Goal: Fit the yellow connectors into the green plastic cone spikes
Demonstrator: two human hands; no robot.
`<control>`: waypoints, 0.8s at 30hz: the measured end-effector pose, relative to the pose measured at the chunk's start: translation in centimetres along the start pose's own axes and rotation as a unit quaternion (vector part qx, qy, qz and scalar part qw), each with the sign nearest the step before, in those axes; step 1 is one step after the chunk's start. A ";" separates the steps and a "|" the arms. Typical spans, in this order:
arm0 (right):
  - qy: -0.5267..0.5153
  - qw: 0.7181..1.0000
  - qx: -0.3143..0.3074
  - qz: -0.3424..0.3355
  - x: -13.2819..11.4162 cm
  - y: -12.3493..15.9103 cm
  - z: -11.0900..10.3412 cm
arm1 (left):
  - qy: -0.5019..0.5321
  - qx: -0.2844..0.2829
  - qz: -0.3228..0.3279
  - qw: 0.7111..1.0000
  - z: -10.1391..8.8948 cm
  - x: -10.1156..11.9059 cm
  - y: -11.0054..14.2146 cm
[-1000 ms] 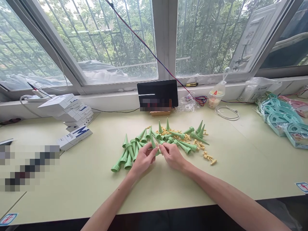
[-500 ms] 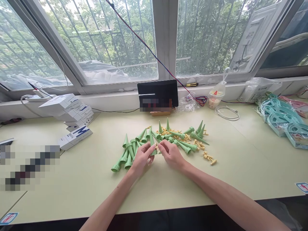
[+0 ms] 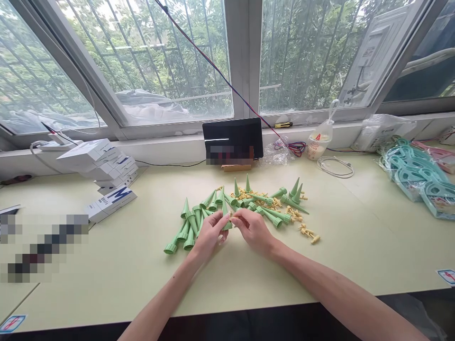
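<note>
My left hand (image 3: 209, 232) pinches a green plastic cone (image 3: 225, 214) held upright, point up. Right beside it, my right hand (image 3: 253, 228) pinches a small yellow plug (image 3: 234, 217) against the cone's lower end. The two hands meet in front of a heap of green cones (image 3: 263, 201) mixed with small yellow plugs (image 3: 309, 232). To the left of my left hand lies a second group of green cones (image 3: 186, 227), side by side on the pale yellow-green table (image 3: 249, 279).
A dark screen (image 3: 232, 137) leans against the window sill behind the heap. White boxes (image 3: 103, 166) are stacked at the left. A plastic bag with a cup (image 3: 320, 139), a white cable (image 3: 334, 166) and teal plastic pieces (image 3: 415, 175) lie at the right.
The green cone in my left hand has turned more upright, and my right hand has brought the yellow plug up against it. Both hands stayed in the same spot.
</note>
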State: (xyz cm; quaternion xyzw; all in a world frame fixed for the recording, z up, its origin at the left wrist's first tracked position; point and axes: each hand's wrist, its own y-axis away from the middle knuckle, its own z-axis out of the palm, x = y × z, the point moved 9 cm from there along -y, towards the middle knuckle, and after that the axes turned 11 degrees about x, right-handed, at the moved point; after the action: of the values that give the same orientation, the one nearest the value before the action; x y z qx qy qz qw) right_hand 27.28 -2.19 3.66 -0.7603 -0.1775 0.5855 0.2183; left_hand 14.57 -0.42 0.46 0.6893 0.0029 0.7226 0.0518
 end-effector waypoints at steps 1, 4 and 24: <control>0.000 1.000 0.001 0.000 0.1 0.0 0.0 | -0.012 -0.001 0.004 1.000 0.0 0.1 0.1; 0.004 1.000 0.010 0.002 0.4 0.0 -0.1 | -0.056 -0.011 0.011 0.998 0.2 0.2 0.3; 0.015 0.996 0.034 0.077 1.7 -0.2 -0.5 | -0.194 -0.054 0.201 0.959 2.1 3.0 1.7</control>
State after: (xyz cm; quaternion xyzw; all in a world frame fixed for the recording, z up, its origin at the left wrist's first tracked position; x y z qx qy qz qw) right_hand 28.15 -1.17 2.51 -0.7727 -0.0946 0.5946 0.2011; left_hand 16.36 -2.00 3.70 0.7990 -0.1844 0.5694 -0.0577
